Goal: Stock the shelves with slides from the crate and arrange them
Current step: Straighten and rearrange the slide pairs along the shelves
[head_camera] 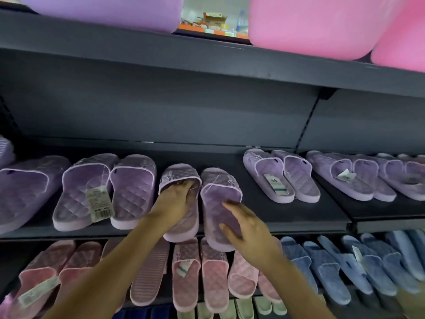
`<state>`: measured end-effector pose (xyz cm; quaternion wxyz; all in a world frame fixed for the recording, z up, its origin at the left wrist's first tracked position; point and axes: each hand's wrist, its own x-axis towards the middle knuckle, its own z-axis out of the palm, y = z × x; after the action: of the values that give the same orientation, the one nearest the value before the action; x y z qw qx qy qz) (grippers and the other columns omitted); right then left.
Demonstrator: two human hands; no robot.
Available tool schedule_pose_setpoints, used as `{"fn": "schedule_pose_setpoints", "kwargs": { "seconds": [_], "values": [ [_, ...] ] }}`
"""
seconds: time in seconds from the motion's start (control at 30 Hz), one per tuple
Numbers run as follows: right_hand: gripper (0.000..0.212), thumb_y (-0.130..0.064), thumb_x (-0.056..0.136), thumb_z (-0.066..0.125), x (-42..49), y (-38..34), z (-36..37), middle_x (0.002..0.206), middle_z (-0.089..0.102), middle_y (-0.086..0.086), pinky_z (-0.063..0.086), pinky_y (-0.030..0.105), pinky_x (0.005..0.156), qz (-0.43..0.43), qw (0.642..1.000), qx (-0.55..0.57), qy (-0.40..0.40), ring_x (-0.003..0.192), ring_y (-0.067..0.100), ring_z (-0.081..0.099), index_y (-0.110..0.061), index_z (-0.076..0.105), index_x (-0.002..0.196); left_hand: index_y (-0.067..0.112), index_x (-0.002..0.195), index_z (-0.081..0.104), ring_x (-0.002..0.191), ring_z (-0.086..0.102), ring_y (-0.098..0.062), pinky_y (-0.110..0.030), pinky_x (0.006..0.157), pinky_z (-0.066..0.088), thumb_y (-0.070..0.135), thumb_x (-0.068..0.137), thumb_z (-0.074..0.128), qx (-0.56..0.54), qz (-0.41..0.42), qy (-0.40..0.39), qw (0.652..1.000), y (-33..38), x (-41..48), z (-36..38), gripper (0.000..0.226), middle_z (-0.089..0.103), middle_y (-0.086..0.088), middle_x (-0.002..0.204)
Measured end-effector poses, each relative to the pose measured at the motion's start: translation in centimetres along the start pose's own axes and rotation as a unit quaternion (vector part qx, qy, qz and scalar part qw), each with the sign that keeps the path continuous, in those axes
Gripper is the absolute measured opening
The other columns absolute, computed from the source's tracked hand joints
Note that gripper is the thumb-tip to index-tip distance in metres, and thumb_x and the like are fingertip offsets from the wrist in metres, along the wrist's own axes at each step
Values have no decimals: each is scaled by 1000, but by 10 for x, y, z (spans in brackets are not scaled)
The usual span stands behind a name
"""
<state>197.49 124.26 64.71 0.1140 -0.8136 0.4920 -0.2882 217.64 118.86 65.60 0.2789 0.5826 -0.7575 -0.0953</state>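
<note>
A pair of purple quilted slides lies on the dark middle shelf (287,217), heels hanging over its front edge. My left hand (176,199) is pushed into the left slide (181,178), fingers under its strap. My right hand (248,229) rests with straight fingers on the footbed of the right slide (218,192). More purple pairs lie on the same shelf: one pair with a barcode tag (101,192) to the left, another pair (278,176) to the right. No crate is in sight.
Pink slides (193,272) and blue slides (340,263) fill the shelf below. On the top shelf sit a purple tub (103,10) and pink tubs (317,24). Further purple slides (358,176) line the far right section.
</note>
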Motion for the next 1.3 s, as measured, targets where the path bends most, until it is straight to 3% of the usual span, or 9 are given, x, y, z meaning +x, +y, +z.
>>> {"fn": "schedule_pose_setpoints", "kwargs": {
  "seconds": [0.2, 0.37, 0.5, 0.6, 0.7, 0.83, 1.03, 1.17, 1.3],
  "values": [
    [76, -57, 75, 29, 2, 2, 6, 140, 47, 3, 39, 27, 99, 10, 1000, -12, -11, 123, 23, 49, -14, 47, 135, 20, 108, 67, 76, 66, -35, -41, 62, 53, 42, 86, 22, 62, 58, 54, 995, -2, -15, -7, 55, 71, -12, 89],
    [97, -79, 71, 22, 5, 3, 11, 152, 27, 2, 11, 13, 106, -12, 998, -43, -52, 141, 16, 22, -15, 32, 144, 29, 79, 74, 43, 61, -13, -15, 34, 38, 31, 79, 39, 135, 93, 74, 984, 8, -36, -14, 35, 69, 9, 61],
    [119, -90, 59, -5, 7, 2, 17, 156, 15, 3, -2, 15, 108, -21, 996, -62, -62, 141, 9, 1, -14, 23, 147, 23, 111, 68, 95, 67, -10, -22, 74, 55, 44, 86, 36, 33, 98, 41, 994, 1, -52, -7, 46, 68, 8, 113],
    [118, -88, 62, -10, 7, 3, 21, 156, 14, 6, -3, 20, 111, -10, 996, -60, -61, 144, 18, 3, -12, 22, 147, 16, 141, 39, 137, 32, -15, -26, 112, 19, 76, 78, -1, 60, 48, -34, 996, -3, -54, 2, 95, 34, 1, 149],
    [101, -75, 82, -4, 8, 1, 27, 149, 30, 16, 9, 38, 112, 3, 993, -100, -58, 140, 32, 23, -3, 35, 141, 12, 147, 18, 144, 10, -16, -25, 113, -4, 76, 68, -24, 103, 32, -55, 993, -8, -51, 10, 110, 16, -3, 155],
    [78, -53, 97, 6, 7, 1, 33, 131, 53, 21, 41, 47, 97, 41, 989, -129, -53, 122, 35, 50, 1, 54, 127, 13, 148, 15, 144, 9, -15, -26, 113, -4, 56, 74, -7, 133, 28, -61, 989, -6, -47, 13, 88, 14, -3, 156],
    [78, -49, 98, 5, 16, 1, 37, 122, 60, 22, 46, 43, 91, 68, 985, -157, -22, 114, 34, 58, 1, 60, 120, 12, 146, 25, 144, 14, -17, -30, 116, 2, 52, 71, -7, 125, 5, -60, 990, 5, -35, 13, 91, 17, -2, 155],
    [80, -47, 98, 3, 33, 14, 37, 118, 62, 24, 48, 45, 89, 71, 987, -145, -20, 109, 36, 60, 4, 63, 115, -5, 108, 64, 117, 53, -42, -56, 95, 43, 33, 85, 20, 170, 67, -127, 975, 7, -16, 11, 63, 53, -24, 129],
    [98, -62, 89, -9, 51, 26, 33, 133, 49, 27, 32, 42, 104, 68, 988, -139, -30, 124, 39, 47, 5, 51, 128, 12, 147, 20, 142, 16, -16, -30, 115, 8, 50, 61, -15, 132, -4, -86, 987, 11, 3, 15, 100, 17, -4, 155]
  ]
}}
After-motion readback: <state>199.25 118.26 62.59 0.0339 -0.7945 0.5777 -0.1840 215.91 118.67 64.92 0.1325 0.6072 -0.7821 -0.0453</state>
